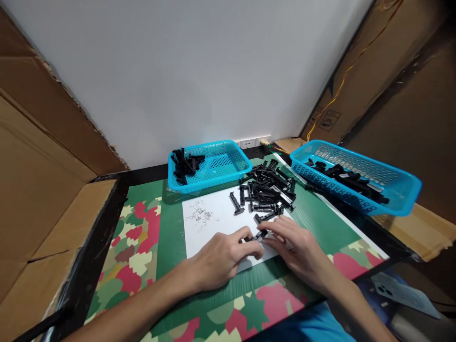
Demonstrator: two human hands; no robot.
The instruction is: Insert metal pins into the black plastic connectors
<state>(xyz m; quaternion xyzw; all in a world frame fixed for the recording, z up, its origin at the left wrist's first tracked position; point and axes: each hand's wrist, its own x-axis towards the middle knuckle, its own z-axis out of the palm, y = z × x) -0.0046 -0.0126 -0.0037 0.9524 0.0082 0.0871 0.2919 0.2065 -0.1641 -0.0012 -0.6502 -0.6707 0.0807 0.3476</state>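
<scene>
Between my two hands is a small black plastic part (261, 235), close above the white paper (221, 228). My left hand (228, 256) pinches one end of it, fingers curled. The fingertips of my right hand (299, 244) are closed on its other end. Fingers cover much of the part, so its full shape is hidden. Just beyond my fingers lies a heap of similar black plastic parts (269, 187), long and narrow. One loose black part (236, 203) rests on the paper left of the heap.
A blue basket (228, 178) at the back holds some black parts on its left side. Another blue basket (392, 180) at the right holds more. Small thin scraps (201, 213) lie on the paper's left. Cardboard (39, 128) stands on both sides, and a white wall (192, 71) rises behind.
</scene>
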